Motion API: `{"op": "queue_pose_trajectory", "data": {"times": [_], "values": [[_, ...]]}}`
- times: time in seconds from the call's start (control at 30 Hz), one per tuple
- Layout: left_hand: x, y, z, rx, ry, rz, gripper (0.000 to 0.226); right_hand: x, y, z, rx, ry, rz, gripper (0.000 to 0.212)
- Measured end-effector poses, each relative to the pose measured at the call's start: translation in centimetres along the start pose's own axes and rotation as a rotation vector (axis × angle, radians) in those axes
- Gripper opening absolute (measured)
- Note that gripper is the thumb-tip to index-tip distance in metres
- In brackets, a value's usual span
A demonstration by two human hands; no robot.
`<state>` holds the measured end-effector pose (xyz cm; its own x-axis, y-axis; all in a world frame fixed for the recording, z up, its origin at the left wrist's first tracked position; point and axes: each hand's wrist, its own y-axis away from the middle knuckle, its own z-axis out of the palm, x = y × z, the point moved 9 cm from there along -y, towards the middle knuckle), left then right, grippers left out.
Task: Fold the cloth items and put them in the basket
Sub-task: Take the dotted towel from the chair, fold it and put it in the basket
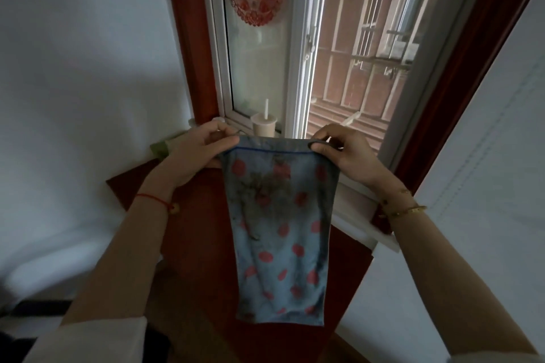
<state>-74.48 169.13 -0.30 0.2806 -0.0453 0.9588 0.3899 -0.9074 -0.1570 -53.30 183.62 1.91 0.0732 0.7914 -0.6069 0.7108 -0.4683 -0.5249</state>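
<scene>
A light blue cloth (280, 233) with pink dots and a faded print hangs in the air in front of me, folded into a long narrow strip. My left hand (203, 153) pinches its top left corner. My right hand (345, 153) pinches its top right corner. The top edge is stretched level between the two hands, and the bottom edge hangs free above a dark red wooden ledge. No basket is in view.
A dark red window sill (200, 233) lies under the cloth. A plastic cup with a straw (264, 124) stands on it by the window frame (298, 68). A green folded item (160, 148) lies at the far left. White walls flank both sides.
</scene>
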Motion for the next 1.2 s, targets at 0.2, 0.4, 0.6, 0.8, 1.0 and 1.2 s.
{"op": "queue_pose_trajectory", "data": {"times": [0.2,0.4,0.6,0.8,1.0,1.2], "values": [[-8.5,-6.2,0.5,0.268,0.047,-0.097,0.011,9.4,-1.5,3.7,-0.029,0.115,0.180,0.007],[-15.7,-7.7,1.6,0.295,-0.088,-0.140,0.016,15.2,0.3,8.5,-0.178,0.151,0.329,0.011],[-23.6,-2.2,4.2,0.114,-0.160,-0.239,0.014,18.8,8.3,13.6,-0.292,0.129,0.465,0.010],[-30.8,4.7,6.3,-0.044,-0.208,-0.397,0.011,20.2,16.8,18.9,-0.402,0.039,0.586,0.010],[-36.4,10.6,8.6,-0.193,-0.268,-0.560,0.011,21.1,24.3,22.9,-0.551,0.037,0.666,0.014],[-37.9,12.0,10.0,-0.281,-0.377,-0.485,0.013,21.4,28.2,25.0,-0.628,0.123,0.664,0.017]]}}
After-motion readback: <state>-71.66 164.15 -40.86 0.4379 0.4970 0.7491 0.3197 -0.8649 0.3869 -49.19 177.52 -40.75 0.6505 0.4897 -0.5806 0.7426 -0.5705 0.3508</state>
